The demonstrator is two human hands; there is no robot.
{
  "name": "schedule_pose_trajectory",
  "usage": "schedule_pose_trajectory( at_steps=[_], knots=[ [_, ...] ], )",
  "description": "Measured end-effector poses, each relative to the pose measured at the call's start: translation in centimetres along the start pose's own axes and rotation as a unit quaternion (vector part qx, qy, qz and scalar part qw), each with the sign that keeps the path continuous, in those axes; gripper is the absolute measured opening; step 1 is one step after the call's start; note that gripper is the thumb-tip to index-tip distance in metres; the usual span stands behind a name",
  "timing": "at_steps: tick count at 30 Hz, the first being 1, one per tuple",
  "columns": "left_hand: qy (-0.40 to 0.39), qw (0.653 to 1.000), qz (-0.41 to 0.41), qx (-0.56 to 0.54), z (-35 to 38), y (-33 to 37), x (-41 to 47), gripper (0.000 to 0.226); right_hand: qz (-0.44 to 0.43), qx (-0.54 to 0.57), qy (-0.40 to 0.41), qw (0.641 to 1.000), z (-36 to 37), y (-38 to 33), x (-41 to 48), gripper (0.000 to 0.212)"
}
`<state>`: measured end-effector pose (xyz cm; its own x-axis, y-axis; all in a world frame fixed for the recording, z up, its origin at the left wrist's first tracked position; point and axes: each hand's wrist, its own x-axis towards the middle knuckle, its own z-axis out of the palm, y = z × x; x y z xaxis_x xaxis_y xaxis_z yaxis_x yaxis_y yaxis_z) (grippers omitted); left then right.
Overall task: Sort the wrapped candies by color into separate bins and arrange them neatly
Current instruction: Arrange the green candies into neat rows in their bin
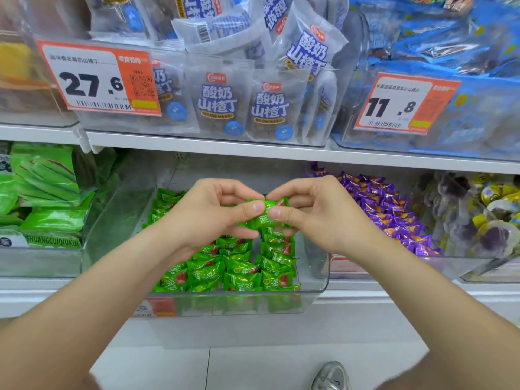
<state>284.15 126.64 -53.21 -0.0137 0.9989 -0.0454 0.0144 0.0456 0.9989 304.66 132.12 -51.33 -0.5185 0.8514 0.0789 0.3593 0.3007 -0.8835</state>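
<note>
Head view shows your left hand point(208, 212) and right hand point(306, 212) drawn together, both pinching one green candy point(266, 213) between thumbs and fingers, above the clear bin point(318, 274). Below your hands, green candies point(239, 271) already lie in fairly tidy rows toward the front; those behind your left hand look looser. Purple candies point(391, 209) fill the bin beyond your right hand. Sorting looks well advanced; placing this piece and straightening the back remain.

Shop: price tags point(98, 80), shelved bins point(197, 302) of packaged snacks.
</note>
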Motion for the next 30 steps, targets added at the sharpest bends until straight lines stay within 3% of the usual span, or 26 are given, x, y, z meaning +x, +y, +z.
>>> schedule_pose_trajectory(
  at_steps=[4, 7, 10, 13, 16, 20, 25, 30],
  knots=[
    [0.025, 0.999, 0.02, -0.019, 0.9, -0.3, 0.8, 0.013, -0.074, -0.195, 0.031, 0.978, -1.3, 0.5, 0.5, 0.023],
    [0.033, 0.996, 0.043, 0.067, 1.4, -0.3, 1.5, 0.008, -0.089, -0.296, 0.058, 0.949, -2.0, 0.9, 0.8, 0.023],
    [0.105, 0.975, 0.066, 0.184, 0.7, -1.3, 3.1, 0.016, -0.041, -0.4, 0.072, 0.913, -2.7, 2.4, 1.5, 0.037],
    [0.169, 0.923, 0.077, 0.337, -0.5, -2.6, 5.1, 0.027, 0.078, -0.366, 0.063, 0.925, -3.0, 4.1, 2.3, 0.05],
    [0.175, 0.925, 0.044, 0.335, -0.1, -2.8, 6.9, 0.028, 0.134, -0.265, 0.06, 0.953, -2.9, 4.8, 2.8, 0.053],
    [0.167, 0.933, 0.034, 0.319, 1.2, -2.8, 8.9, 0.036, 0.128, -0.245, 0.099, 0.956, -2.9, 4.6, 3.7, 0.049],
    [0.128, 0.891, 0.084, 0.428, 1.8, -3.4, 11.6, 0.026, 0.119, -0.253, 0.124, 0.952, -2.3, 4.6, 4.7, 0.046],
    [0.123, 0.88, 0.107, 0.447, 2.1, -5.1, 13.4, 0.026, 0.114, -0.236, 0.13, 0.956, -2.1, 4.9, 5.5, 0.042]
  ],
)
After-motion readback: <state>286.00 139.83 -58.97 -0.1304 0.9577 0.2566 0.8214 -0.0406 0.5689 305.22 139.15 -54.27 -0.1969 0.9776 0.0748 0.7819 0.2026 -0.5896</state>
